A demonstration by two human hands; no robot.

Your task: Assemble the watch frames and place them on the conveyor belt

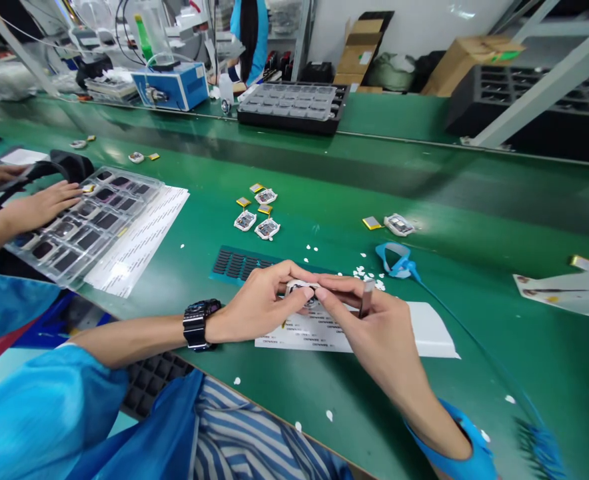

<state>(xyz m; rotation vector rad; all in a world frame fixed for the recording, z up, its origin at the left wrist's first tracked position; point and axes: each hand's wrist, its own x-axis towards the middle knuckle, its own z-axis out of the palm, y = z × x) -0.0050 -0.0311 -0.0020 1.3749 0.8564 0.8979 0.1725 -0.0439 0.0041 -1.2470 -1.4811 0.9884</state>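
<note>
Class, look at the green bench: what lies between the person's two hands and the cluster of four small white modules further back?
In the head view, a dark teal ribbed mat and scattered white paper bits.

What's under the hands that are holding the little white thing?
Under the left hand and right hand lies a white printed sheet on the green table. The hands cover part of the sheet's print and most of the small white part.

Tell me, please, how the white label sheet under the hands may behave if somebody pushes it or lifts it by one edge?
The white label sheet looks thin and flat, so it would probably slide easily over the smooth green table. Lifted by one edge it would likely bend and droop, not stay stiff. It seems very light; the left hand and right hand above it do not clearly press it.
</note>
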